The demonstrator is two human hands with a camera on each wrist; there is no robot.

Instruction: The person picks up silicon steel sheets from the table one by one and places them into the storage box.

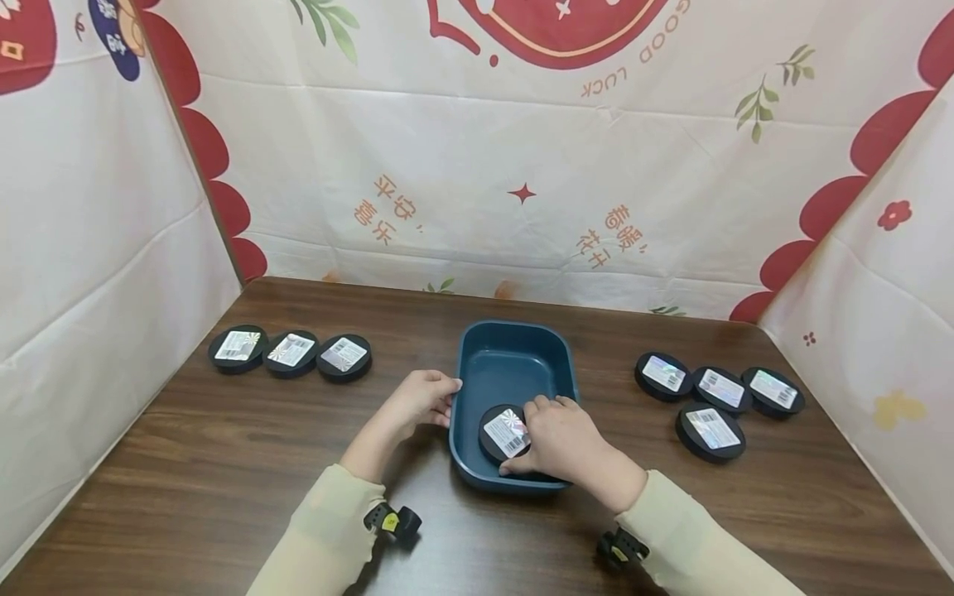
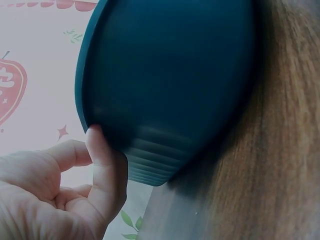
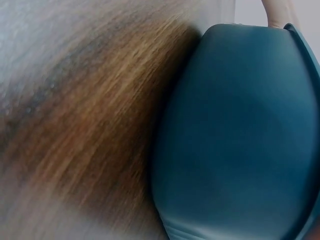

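Blue tub [image 1: 510, 372]: left fingers [image 2: 104, 155] pinching | Barcoded disc [image 1: 505, 433]: right fingers [image 1: 542, 410] gripping | Cloth [image 1: 462, 141]: "GOOD LUCK"

A tray [image 1: 508, 371] apparently holding one disc [image 1: 504, 434] separates left discs [image 1: 291, 353] from right discs [image 1: 721, 389].

The tub [image 1: 514, 370] looks like smooth plastic, mostly dull with a soft shine. The black disc [image 1: 489, 449] in it looks like matt plastic, with a shiny sticker [image 1: 508, 432] like foil (it even has little rainbow colours). The desk [image 1: 186, 455] looks like streaky wood, a bit glossy. The sheet [image 1: 477, 141] looks like creased cloth, and the sleeves [image 1: 328, 526] like dull cloth.
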